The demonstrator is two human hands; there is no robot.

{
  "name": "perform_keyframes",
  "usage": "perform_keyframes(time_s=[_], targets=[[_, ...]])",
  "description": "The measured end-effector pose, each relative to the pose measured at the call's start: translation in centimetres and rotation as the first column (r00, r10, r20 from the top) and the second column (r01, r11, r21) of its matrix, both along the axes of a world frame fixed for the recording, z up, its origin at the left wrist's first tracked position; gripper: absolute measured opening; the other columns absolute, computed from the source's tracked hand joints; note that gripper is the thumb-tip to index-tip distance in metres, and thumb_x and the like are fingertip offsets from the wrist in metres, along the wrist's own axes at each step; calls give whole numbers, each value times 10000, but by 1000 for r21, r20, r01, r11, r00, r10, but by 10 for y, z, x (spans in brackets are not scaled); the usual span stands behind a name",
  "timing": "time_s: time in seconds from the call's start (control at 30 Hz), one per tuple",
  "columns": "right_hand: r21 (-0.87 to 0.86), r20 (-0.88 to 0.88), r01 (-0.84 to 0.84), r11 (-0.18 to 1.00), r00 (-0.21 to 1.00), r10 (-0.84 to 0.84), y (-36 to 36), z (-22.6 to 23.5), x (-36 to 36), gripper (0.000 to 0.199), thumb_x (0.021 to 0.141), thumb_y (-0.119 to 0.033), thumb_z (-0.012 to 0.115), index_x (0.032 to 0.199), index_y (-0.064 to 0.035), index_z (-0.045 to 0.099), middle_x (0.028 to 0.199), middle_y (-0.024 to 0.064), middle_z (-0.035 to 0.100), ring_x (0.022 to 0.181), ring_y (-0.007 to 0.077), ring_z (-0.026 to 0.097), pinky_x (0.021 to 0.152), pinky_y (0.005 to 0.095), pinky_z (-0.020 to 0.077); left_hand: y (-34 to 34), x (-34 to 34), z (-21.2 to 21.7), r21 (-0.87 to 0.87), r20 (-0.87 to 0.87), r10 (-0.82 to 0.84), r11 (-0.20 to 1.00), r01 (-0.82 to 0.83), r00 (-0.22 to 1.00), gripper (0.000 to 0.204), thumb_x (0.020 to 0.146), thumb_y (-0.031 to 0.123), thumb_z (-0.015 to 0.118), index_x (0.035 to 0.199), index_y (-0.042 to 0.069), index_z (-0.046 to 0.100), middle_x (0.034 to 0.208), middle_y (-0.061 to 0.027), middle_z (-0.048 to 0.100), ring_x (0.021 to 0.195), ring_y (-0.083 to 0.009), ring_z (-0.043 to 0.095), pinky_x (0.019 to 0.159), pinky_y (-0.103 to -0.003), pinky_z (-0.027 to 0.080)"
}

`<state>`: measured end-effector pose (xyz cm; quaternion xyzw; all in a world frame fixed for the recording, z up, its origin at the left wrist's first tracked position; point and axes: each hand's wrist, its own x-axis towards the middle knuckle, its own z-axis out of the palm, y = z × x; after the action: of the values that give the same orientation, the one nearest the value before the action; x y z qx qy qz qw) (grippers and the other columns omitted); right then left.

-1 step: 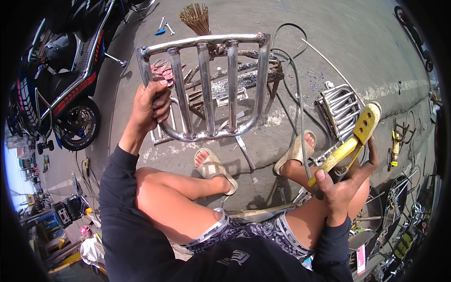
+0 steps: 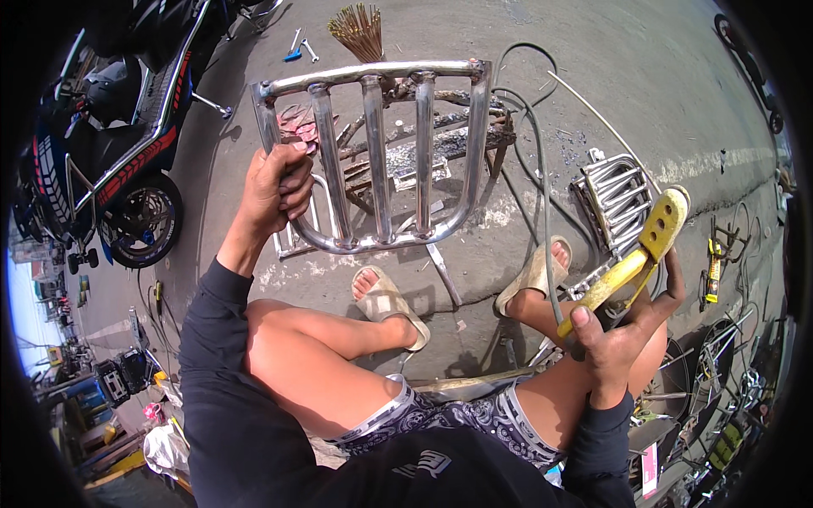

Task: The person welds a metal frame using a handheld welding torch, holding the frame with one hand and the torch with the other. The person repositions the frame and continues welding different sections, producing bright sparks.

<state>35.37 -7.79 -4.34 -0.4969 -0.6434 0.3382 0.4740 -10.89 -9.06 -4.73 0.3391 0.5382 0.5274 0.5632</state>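
Note:
My left hand is closed around the left side bar of a shiny metal tube rack, holding it raised above the ground. The rack has a curved frame and several upright bars with darkened weld marks at the joints. My right hand grips a yellow welding electrode holder over my right thigh. From its jaws a long thin welding rod reaches toward the far left. Behind the held rack stands a low, crusted metal work stand, partly hidden by the bars.
A bundle of welding rods stands beyond the rack, near wrenches. Another barred metal rack lies on the right. A grey cable loops across the ground. A motorcycle is parked at left; metal scraps clutter the right.
The whole view has shifted very slightly. Both hands keep the same grip, and the rack and electrode holder stay nearly in place.

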Motion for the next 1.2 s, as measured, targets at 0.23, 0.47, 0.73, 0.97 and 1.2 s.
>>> perform_keyframes(time_s=[0.23, 0.47, 0.73, 0.97, 1.2], targets=[[-15, -26, 9, 1000, 1000, -10, 0, 2, -6, 1236, 719, -405, 957, 1607, -56, 171, 1542, 237, 404, 1343, 368, 573, 1115, 459, 499, 0, 0, -1, -24, -39, 42, 999, -43, 998, 420, 1096, 297, 549, 729, 150, 407, 543, 67, 319, 381, -54, 308, 326, -241, 280], [2, -127, -61, 998, 990, 61, 4, 12, -19, 1155, 766, -285, 952, 1602, -100, 177, 1535, 229, 397, 1276, 340, 613, 1023, 436, 609, -10, -12, 30, -42, -285, 76, 995, -92, 955, 412, 1075, 295, 611, 732, 151, 434, 566, 78, 358, 408, -40, 347, 360, -245, 298], [40, -160, -76, 996, 984, 81, 2, 19, -34, 1123, 770, -271, 962, 1602, -129, 222, 1427, 183, 510, 1146, 264, 643, 970, 378, 550, -87, -83, 71, -80, -795, 108, 957, -278, 597, 383, 1038, 389, 727, 982, 11, 711, 671, 27, 568, 534, -61, 490, 496, -264, 374], [19, -127, -76, 997, 989, 78, -1, 17, -33, 1087, 802, -230, 938, 1609, -137, 215, 1392, 184, 544, 1118, 245, 658, 948, 359, 563, -124, -181, -36, -404, -910, -380, 904, -143, 168, 391, 1003, 261, 712, 1243, -47, 698, 1157, -308, 736, 1102, -426, 721, 965, -472, 522], [38, -57, -37, 999, 998, 39, 5, 13, -42, 1039, 828, -186, 901, 1610, -132, 220, 1134, 168, 640, 738, 149, 622, 614, 247, 494, -138, -209, -92, -346, -919, -380, 906, 244, 108, 311, 968, 139, 726, 1251, 20, 677, 1176, -198, 730, 1113, -421, 677, 965, -476, 524]])
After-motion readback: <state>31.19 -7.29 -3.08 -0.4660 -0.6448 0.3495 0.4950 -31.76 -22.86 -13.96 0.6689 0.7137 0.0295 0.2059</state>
